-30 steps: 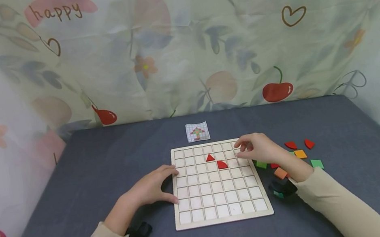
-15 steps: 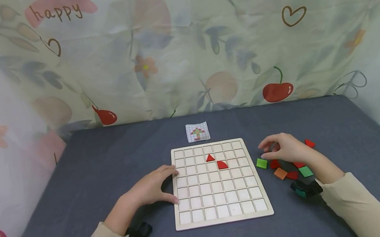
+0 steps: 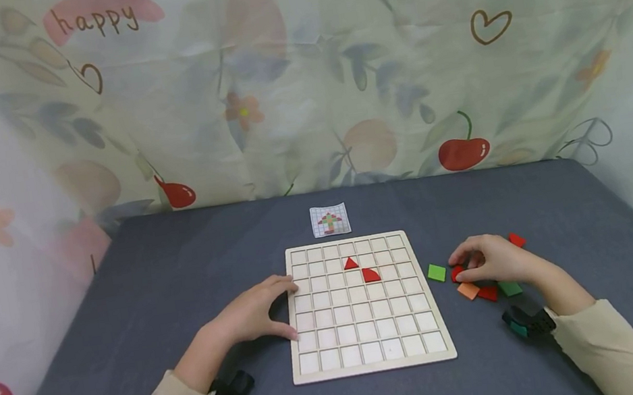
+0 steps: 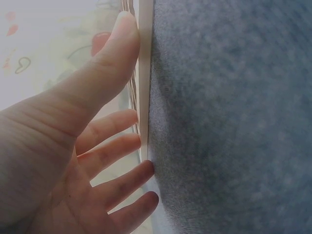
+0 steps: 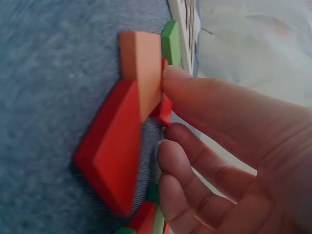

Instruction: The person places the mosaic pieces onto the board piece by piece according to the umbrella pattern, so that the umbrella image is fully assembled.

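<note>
A white grid board lies in the middle of the table, bearing a red triangle and a red quarter-circle tile in its upper cells. My left hand rests at the board's left edge, thumb and fingers spread; the left wrist view shows the thumb against the rim. To the right of the board, my right hand pinches a small red tile between thumb and index finger, low over the pile. Part of that tile is hidden behind the thumb.
Around the right hand lie an orange tile, a red tile, a bright green tile, a darker green tile and another red tile. A small pattern card lies behind the board. A printed curtain hangs at the back.
My right hand has moved from above the board's upper right corner out to the right and down to the loose tiles, reaching the red one. The left hand has kept its place.
</note>
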The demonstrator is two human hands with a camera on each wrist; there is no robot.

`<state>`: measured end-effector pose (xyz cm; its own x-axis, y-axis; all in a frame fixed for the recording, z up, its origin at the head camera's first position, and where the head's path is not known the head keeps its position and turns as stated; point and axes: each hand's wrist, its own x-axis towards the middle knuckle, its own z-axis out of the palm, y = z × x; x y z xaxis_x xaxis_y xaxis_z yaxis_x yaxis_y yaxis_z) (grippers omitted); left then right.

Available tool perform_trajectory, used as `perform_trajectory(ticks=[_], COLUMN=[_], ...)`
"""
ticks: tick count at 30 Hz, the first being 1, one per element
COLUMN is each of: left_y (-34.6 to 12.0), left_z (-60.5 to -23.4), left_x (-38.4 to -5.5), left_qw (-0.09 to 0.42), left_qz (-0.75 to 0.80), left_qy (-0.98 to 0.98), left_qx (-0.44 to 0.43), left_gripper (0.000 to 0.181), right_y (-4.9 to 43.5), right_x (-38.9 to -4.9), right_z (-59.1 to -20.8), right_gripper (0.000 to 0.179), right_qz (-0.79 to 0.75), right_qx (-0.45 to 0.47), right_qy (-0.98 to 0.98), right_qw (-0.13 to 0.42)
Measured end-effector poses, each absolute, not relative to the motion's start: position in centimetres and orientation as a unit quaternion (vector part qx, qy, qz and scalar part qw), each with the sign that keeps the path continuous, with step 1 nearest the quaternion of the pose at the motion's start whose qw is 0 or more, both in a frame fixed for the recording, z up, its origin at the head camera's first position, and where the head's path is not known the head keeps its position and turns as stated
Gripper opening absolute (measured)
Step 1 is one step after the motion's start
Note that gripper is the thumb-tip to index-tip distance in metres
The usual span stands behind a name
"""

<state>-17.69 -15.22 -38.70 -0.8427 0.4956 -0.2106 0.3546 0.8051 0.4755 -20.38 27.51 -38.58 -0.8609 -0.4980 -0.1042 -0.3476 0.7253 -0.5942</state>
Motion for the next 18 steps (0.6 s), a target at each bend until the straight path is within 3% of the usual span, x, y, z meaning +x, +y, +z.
perform_trajectory(ticks=[18], left_y=[-15.28], left_z=[-38.76], left_x=[-17.73], left_qw=[0.161], left_qz=[0.214], left_qy=[0.935], left_qx=[0.231], left_gripper=[0.078], right_y=[27.23], right_x=[-20.35], right_z=[-39.25], right_gripper=[0.012], right_qz=[-0.231], right_qx=[-0.296], right_qy=[0.925], right_qw=[0.067])
